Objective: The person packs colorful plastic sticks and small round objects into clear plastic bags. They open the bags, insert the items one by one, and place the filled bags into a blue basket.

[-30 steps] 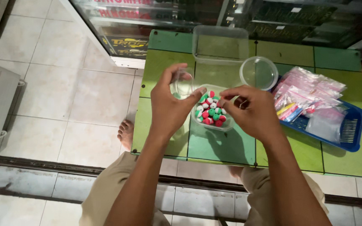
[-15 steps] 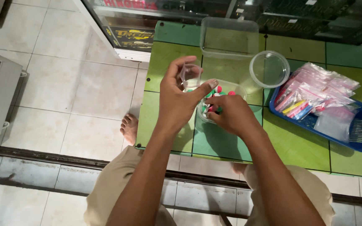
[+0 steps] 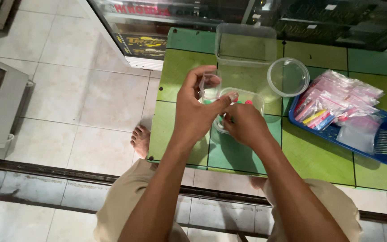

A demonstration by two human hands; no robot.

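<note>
Both hands have slid up the desk [image 3: 328,166]: left hand [image 3: 195,112] pinches a clear bag [image 3: 210,86], right hand [image 3: 245,125], fingers curled, dips into the tub [image 3: 251,96] just beside it.

Right hand [image 3: 243,125] is covering most of the small container [image 3: 242,101] of coloured pieces; its fingertips are hidden. Left hand [image 3: 196,112] is obscuring part of a small clear bag [image 3: 210,85], contents too blurred to tell.
</note>
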